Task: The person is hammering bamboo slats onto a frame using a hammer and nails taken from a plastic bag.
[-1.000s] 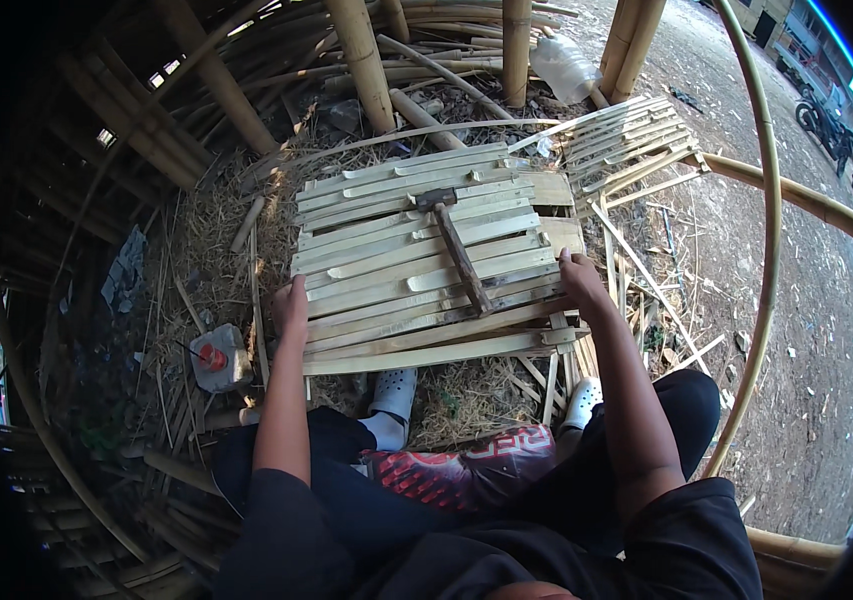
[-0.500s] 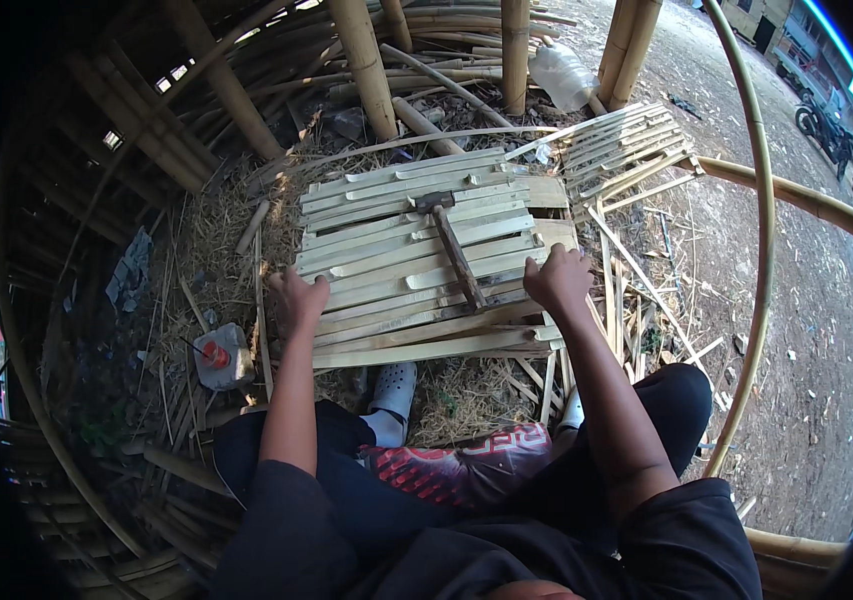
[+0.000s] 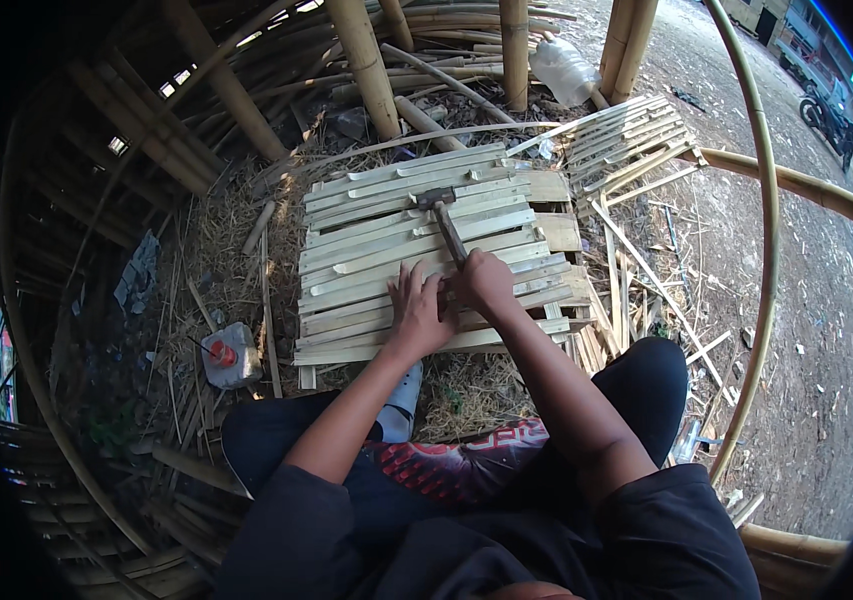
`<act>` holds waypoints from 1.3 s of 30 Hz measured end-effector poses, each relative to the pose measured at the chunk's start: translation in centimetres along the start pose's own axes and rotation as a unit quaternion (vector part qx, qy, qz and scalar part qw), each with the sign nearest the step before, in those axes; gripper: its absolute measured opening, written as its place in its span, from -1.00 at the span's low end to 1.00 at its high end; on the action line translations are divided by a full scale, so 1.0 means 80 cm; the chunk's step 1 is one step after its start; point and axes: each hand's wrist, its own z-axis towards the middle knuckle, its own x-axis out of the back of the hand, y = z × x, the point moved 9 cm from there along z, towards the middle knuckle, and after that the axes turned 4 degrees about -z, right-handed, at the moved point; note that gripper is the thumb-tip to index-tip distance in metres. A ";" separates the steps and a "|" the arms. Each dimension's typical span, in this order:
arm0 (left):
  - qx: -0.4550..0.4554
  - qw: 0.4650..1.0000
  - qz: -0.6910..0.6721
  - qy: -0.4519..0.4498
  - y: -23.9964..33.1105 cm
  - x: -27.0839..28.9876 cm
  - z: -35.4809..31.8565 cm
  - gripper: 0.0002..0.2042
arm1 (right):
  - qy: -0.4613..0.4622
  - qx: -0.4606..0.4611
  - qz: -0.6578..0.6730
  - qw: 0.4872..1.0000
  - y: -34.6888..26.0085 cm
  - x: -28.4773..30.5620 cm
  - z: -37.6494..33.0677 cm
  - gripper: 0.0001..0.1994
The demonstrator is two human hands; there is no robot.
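A panel of pale split-bamboo slats [image 3: 346, 290] lies in front of my legs, its slats side by side over wider cross strips. On top rests a hammer [image 3: 451, 232], its dark metal head toward the far side and its wooden handle pointing back to me. My right hand [image 3: 484, 283] is closed round the lower part of that handle. Just left of it, my left hand [image 3: 422, 312] lies on the near slats with its fingers apart. What is under its palm is hidden.
A smaller slatted bamboo panel [image 3: 626, 150] lies at the far right. Bamboo posts [image 3: 364, 70] stand behind the work, near a large clear plastic jug [image 3: 563, 72]. To the left sits a pale block with a red cup [image 3: 224, 352]. A curved bamboo pole [image 3: 766, 200] rises on the right.
Both hands have come inward from the panel's side edges. My right hand has taken hold of the hammer handle, and my left has settled on the near slats. The near slats now lie closer together.
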 end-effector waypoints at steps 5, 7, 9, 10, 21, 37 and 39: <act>0.048 0.998 0.023 -0.042 0.000 0.000 -0.008 -0.41 | 0.062 0.008 0.017 0.998 -0.026 0.031 -0.010 -0.63; 0.031 0.996 0.024 -0.075 0.021 -0.008 -0.005 -0.37 | 0.043 -0.038 0.030 0.998 -0.014 0.062 -0.008 -0.64; 0.020 0.993 0.031 -0.110 0.034 -0.021 -0.006 -0.35 | 0.028 -0.090 0.071 0.993 0.004 0.079 -0.004 -0.61; 0.013 0.989 0.038 -0.143 0.039 -0.031 -0.010 -0.32 | 0.000 -0.116 0.156 0.981 0.017 0.082 -0.007 -0.60; 0.013 0.937 0.121 -0.326 0.055 -0.027 -0.016 -0.10 | 0.078 -0.058 0.043 0.994 0.067 0.098 -0.050 -0.66; 0.321 0.932 0.027 -0.164 -0.203 0.229 -0.085 -0.15 | 0.110 0.047 -0.200 0.972 -0.034 0.058 -0.081 -0.65; 0.345 0.927 0.045 -0.140 -0.262 0.238 -0.118 -0.20 | 0.117 0.072 -0.191 0.972 -0.077 0.053 -0.093 -0.65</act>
